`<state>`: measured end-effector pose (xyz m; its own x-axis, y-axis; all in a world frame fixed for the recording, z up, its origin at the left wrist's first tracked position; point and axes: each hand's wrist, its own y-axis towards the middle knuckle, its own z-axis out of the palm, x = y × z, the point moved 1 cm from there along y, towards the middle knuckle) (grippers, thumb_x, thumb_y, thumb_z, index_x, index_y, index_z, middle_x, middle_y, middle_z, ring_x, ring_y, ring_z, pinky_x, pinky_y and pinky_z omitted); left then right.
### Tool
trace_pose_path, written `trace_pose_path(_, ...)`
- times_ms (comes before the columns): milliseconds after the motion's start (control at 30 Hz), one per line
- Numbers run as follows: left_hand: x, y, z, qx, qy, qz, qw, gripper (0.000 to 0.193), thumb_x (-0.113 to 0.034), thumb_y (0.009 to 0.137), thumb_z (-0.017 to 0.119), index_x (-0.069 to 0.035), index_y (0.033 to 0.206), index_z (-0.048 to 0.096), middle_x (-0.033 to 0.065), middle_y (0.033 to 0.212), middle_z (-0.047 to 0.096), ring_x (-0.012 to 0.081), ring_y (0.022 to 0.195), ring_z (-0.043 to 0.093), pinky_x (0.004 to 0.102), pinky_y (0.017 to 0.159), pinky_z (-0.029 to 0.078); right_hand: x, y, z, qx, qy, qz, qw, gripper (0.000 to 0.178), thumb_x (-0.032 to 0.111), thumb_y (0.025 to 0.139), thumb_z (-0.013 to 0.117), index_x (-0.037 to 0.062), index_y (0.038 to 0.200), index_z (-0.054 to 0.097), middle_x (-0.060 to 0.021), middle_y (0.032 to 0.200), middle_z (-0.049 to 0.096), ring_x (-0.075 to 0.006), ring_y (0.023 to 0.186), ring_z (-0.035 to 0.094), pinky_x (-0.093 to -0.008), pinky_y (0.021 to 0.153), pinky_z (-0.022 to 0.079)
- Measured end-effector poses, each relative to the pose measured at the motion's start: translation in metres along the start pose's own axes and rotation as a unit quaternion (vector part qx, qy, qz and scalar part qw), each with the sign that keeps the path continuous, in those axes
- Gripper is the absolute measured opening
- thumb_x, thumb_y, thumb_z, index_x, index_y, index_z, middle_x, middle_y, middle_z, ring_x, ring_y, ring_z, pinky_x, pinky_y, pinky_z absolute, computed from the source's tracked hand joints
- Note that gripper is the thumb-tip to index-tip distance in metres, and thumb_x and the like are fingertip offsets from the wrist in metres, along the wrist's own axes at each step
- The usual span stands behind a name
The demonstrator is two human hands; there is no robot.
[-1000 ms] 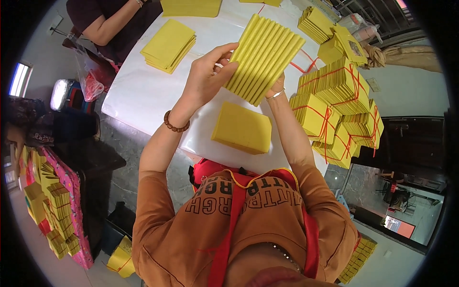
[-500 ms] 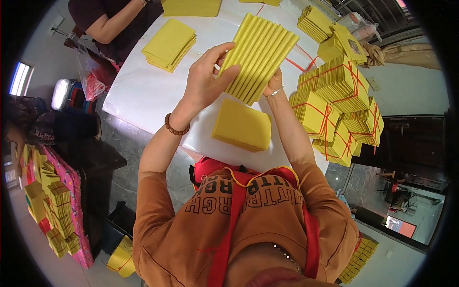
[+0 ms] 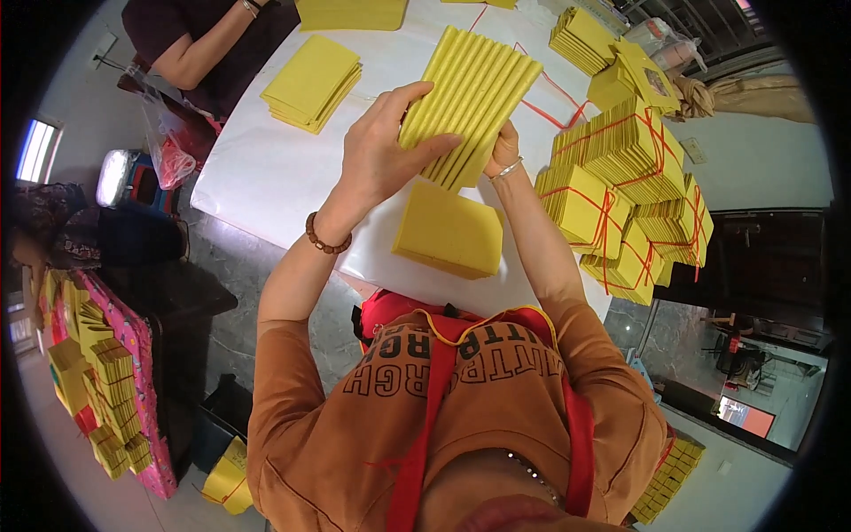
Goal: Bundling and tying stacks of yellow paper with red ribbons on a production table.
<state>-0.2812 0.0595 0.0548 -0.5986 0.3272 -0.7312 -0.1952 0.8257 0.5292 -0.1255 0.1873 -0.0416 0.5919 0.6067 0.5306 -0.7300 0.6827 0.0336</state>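
Note:
A bundle of folded yellow paper (image 3: 470, 97) is held up over the white table, its rounded folds lying side by side like ribs. My left hand (image 3: 386, 142) grips its left edge, with the thumb across the ribbed face and the other fingers curled behind. At the lower right edge my right hand (image 3: 503, 151) holds it too; most of that hand's fingers are hidden behind the bundle. Just below, near the table's close edge, lies a block of yellow paper (image 3: 450, 226) that neither hand touches.
On the white table (image 3: 257, 168), a flat yellow paper stack (image 3: 312, 84) lies left and red-tied yellow bundles (image 3: 612, 186) are piled right. Red string (image 3: 558, 111) trails behind my right hand. Another person's arm (image 3: 208, 53) rests at far left. More bundles cover a pink-cloth table (image 3: 146, 390).
The bundle has shifted slightly left and down in my hands. My left thumb reaches a little further across its ribbed face, and my right hand has moved slightly left along with it.

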Motion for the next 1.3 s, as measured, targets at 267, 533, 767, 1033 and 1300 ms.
trace_pose_path(267, 0.004, 0.005, -0.002, 0.06, -0.063, -0.084, 0.993, 0.072, -0.019, 0.066, 0.075, -0.007, 0.126, 0.037, 0.0106, 0.101, 0.054, 0.019, 0.087, 0.053, 0.0296, 0.074, 0.043, 0.005, 0.002, 0.004, 0.004, 0.003, 0.007, 1.0, 0.066, 0.018, 0.072, 0.064, -0.0006, 0.127, 0.033, -0.0182, 0.122, 0.046, -0.031, 0.112, 0.047, -0.0442, 0.095, 0.04)
trace_pose_path(533, 0.037, 0.012, -0.005, 0.122, -0.226, -0.041, 0.966, 0.132, -0.014, 0.054, 0.083, -0.008, 0.133, -0.022, 0.0162, 0.133, 0.027, 0.0303, 0.121, 0.033, 0.0366, 0.099, 0.031, 0.024, 0.005, 0.048, 0.028, -0.348, -0.08, 0.934, 0.057, 0.009, 0.065, 0.069, 0.0001, 0.116, 0.045, -0.0102, 0.11, 0.053, -0.0219, 0.099, 0.054, -0.0355, 0.086, 0.045)
trace_pose_path(767, 0.081, 0.005, 0.007, 0.118, -0.155, -0.044, 0.98, 0.131, -0.013, 0.049, 0.084, -0.005, 0.134, -0.015, 0.0172, 0.134, 0.024, 0.0292, 0.125, 0.026, 0.0374, 0.104, 0.025, 0.001, 0.021, 0.037, 0.009, -0.693, -0.088, 0.715, 0.073, 0.016, 0.054, 0.082, 0.0007, 0.114, 0.045, -0.0071, 0.112, 0.048, -0.0168, 0.106, 0.045, -0.031, 0.091, 0.039)
trace_pose_path(1033, 0.16, -0.037, 0.033, 0.159, -0.091, -0.157, 0.97, 0.111, -0.021, 0.05, 0.082, -0.001, 0.131, 0.009, 0.0164, 0.129, 0.03, 0.0286, 0.122, 0.032, 0.0365, 0.102, 0.029, -0.044, 0.029, -0.036, 0.058, -0.593, 0.055, 0.801, 0.077, 0.016, 0.054, 0.082, 0.0065, 0.118, 0.041, -0.0052, 0.116, 0.045, -0.0171, 0.109, 0.042, -0.0318, 0.095, 0.035)
trace_pose_path(1300, 0.146, -0.023, 0.024, 0.174, -0.212, -0.127, 0.953, 0.127, -0.035, 0.047, 0.083, -0.002, 0.136, -0.001, 0.0179, 0.133, 0.028, 0.0295, 0.125, 0.028, 0.0373, 0.104, 0.021, -0.045, 0.038, -0.05, 0.041, -0.564, 0.013, 0.824, 0.079, 0.016, 0.056, 0.081, 0.0069, 0.121, 0.037, -0.0059, 0.119, 0.044, -0.0165, 0.11, 0.042, -0.0317, 0.094, 0.036)
